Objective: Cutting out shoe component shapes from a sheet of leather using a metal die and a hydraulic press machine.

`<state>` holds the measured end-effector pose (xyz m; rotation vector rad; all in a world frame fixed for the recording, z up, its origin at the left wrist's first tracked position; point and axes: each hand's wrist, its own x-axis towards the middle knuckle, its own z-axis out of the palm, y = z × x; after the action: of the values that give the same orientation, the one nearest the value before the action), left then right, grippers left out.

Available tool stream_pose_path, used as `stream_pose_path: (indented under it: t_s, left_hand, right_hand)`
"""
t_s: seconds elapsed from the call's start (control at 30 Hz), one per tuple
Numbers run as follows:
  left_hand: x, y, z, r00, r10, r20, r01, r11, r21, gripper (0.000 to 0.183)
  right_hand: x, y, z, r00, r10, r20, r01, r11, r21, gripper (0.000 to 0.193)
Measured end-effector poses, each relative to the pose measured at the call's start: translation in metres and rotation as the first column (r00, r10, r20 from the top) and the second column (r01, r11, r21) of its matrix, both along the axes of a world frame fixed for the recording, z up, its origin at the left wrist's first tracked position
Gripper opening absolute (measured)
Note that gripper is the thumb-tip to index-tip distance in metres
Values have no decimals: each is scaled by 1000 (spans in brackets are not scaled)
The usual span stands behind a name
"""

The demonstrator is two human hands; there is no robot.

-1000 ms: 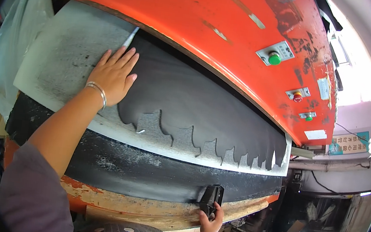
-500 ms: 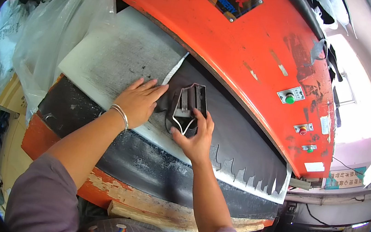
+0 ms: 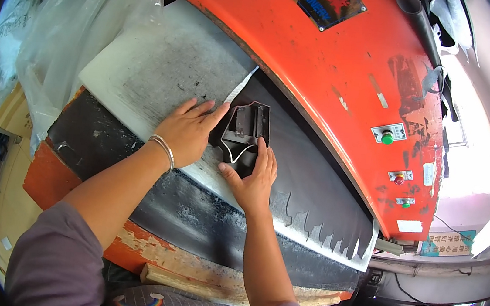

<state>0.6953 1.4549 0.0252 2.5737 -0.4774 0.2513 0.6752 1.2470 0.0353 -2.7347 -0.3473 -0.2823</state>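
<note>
A dark sheet of material (image 3: 321,181) with a ragged near edge lies over a pale, worn cutting board (image 3: 165,57). On the sheet, close to its left edge, stands a cutting die (image 3: 240,125), a dark metal frame with a bright blade rim and crossbars inside. My right hand (image 3: 254,178) grips the die's near end, thumb on the left and fingers along the right side. My left hand (image 3: 187,134) rests with fingers stretched on the board, the fingertips at the sheet's left edge beside the die. Its palm hides part of the board.
Beyond the board rises an orange machine body (image 3: 329,65) with a green button (image 3: 387,137) and a red button (image 3: 399,179). Clear plastic sheeting (image 3: 95,30) hangs at the left. A black, scuffed ledge (image 3: 189,207) and a wooden strip (image 3: 198,287) run along the near side.
The die has shifted left across the sheet, closer to its left edge and my left hand, and turned slightly. My right hand has moved with it. My left hand stays flat.
</note>
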Motion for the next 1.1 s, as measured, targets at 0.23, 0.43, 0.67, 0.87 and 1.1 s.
stream_pose_path:
  t_s: [0.23, 0.43, 0.67, 0.87, 1.1]
  left_hand:
    - [-6, -4, 2, 1000, 11, -8, -11, 1000, -9, 65]
    - [-6, -15, 23, 998, 27, -58, -25, 999, 32, 63]
    - [-4, -24, 32, 999, -34, -28, 34, 999, 13, 56]
    - [-10, -46, 45, 988, 127, -91, -115, 984, 134, 52]
    - [-28, -84, 33, 956, 295, -8, -293, 953, 73, 52]
  right_hand:
    - [-1, -13, 19, 985, 68, -160, -55, 995, 85, 98]
    - [27, -30, 9, 990, 14, 142, -54, 959, 279, 21]
    - [-37, -92, 48, 988, -12, 152, -34, 955, 296, 18]
    - [-120, -273, 119, 887, -177, 426, 154, 984, 88, 23]
    - [-158, -401, 223, 768, -60, 638, 237, 952, -196, 20]
